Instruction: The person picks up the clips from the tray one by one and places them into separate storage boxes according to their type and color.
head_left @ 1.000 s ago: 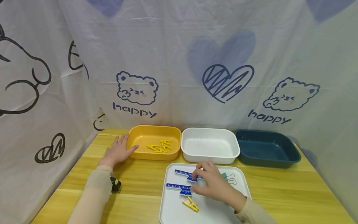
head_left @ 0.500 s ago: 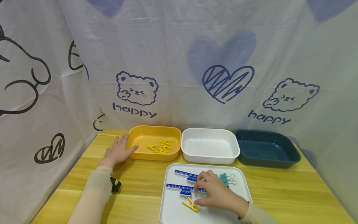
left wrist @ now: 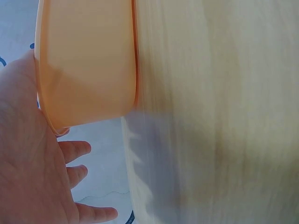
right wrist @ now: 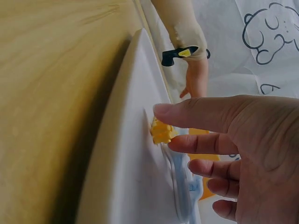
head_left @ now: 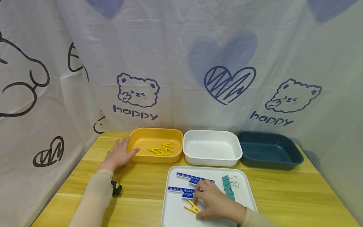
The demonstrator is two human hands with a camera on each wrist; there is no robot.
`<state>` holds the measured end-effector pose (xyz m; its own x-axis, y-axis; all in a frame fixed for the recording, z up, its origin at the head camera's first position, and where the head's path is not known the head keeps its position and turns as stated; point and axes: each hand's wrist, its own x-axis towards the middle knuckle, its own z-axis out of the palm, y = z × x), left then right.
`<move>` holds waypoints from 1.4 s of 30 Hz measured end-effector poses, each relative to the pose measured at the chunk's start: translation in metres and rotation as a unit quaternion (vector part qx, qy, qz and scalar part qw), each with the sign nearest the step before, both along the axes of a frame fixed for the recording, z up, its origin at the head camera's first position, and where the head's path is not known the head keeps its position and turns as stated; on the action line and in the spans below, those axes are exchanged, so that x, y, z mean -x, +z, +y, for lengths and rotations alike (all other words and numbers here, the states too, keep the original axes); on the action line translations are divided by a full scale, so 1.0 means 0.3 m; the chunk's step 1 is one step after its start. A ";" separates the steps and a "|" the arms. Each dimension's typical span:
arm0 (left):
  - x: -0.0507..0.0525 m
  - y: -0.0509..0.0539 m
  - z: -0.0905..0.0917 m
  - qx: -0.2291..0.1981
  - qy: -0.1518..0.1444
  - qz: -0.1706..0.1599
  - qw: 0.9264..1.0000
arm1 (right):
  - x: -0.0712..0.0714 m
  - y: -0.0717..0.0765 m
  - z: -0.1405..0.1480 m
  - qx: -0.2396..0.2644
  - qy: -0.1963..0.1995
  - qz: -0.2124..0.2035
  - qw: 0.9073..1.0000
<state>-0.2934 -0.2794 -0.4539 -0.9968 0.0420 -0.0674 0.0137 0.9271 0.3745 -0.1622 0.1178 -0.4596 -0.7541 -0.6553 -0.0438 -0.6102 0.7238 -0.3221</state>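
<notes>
My left hand (head_left: 117,156) rests with spread fingers on the left end of the yellow bin (head_left: 157,159), its thumb over the rim. Several yellow clothespins (head_left: 158,150) lie inside that bin. Over the white tray (head_left: 173,217), my right hand (head_left: 214,201) has thumb and forefinger apart on either side of one yellow clothespin (head_left: 193,208); the right wrist view shows this clothespin (right wrist: 162,132) between the fingertips, still at the tray. Two blue clips with long, piano-key-patterned bars (head_left: 181,189) lie just beyond, partly covered by the right hand. Teal binder clips (head_left: 227,186) are right of it.
A white bin (head_left: 212,160) and a dark teal bin (head_left: 272,164) stand in a row right of the yellow one. Behind them hangs a printed cloth (head_left: 181,63). All stand on a wooden table (head_left: 141,195). A black device (head_left: 116,188) is on the left wrist.
My right hand has moved towards me across the tray, from the blue clips to the yellow clothespin, uncovering the teal binder clips. The left hand has stayed at the yellow bin.
</notes>
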 end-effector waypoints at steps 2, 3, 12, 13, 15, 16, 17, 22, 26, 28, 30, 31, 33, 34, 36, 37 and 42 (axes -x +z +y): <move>0.000 0.000 0.000 0.000 0.000 -0.001 1.000 | -0.003 0.001 -0.004 -0.007 0.003 -0.001 1.000; 0.000 0.000 0.000 -0.001 -0.001 -0.001 1.000 | -0.005 0.002 -0.005 -0.011 0.004 -0.003 1.000; -0.005 0.006 0.002 -0.002 -0.002 -0.003 1.000 | -0.006 0.005 0.000 -0.011 0.017 0.010 1.000; -0.005 0.008 0.002 -0.003 -0.002 -0.004 1.000 | -0.004 0.005 0.001 -0.010 0.017 0.012 1.000; -0.005 0.011 0.003 -0.004 -0.004 -0.003 1.000 | -0.001 0.005 0.002 -0.009 0.015 0.011 1.000; -0.005 0.012 0.003 -0.005 -0.004 -0.004 1.000 | 0.000 0.005 0.003 -0.009 0.014 0.010 1.000; -0.005 0.012 0.002 -0.005 -0.004 -0.005 1.000 | 0.002 0.006 0.004 -0.009 0.013 0.010 1.000; -0.007 0.010 0.003 -0.006 -0.003 -0.005 1.000 | 0.003 0.016 0.011 -0.008 0.009 0.012 1.000; -0.007 0.007 0.003 -0.006 -0.003 -0.003 1.000 | 0.001 0.028 0.020 0.002 0.011 0.020 1.000; -0.006 0.004 0.003 -0.006 -0.003 -0.004 1.000 | 0.001 0.036 0.024 0.004 0.010 0.022 1.000; -0.004 0.002 0.002 -0.004 -0.003 -0.004 1.000 | 0.003 0.043 0.027 0.006 0.008 0.020 1.000; -0.004 0.001 0.002 -0.004 -0.003 -0.004 1.000 | 0.005 0.046 0.029 0.006 0.008 0.019 1.000; -0.004 0.001 0.002 -0.004 -0.003 -0.004 1.000 | 0.008 0.050 0.034 0.007 0.007 0.021 1.000; -0.004 0.000 0.002 -0.003 -0.003 -0.004 1.000 | 0.009 0.051 0.037 0.009 0.007 0.023 1.000; -0.004 0.000 0.001 -0.004 -0.003 -0.004 1.000 | 0.010 0.054 0.043 0.012 0.007 0.033 0.999; -0.004 0.000 0.000 -0.005 -0.003 -0.004 1.000 | 0.010 0.055 0.046 0.014 0.006 0.039 0.999; -0.005 0.001 0.001 -0.006 -0.004 -0.004 1.000 | 0.007 0.071 0.059 0.030 -0.002 0.057 0.998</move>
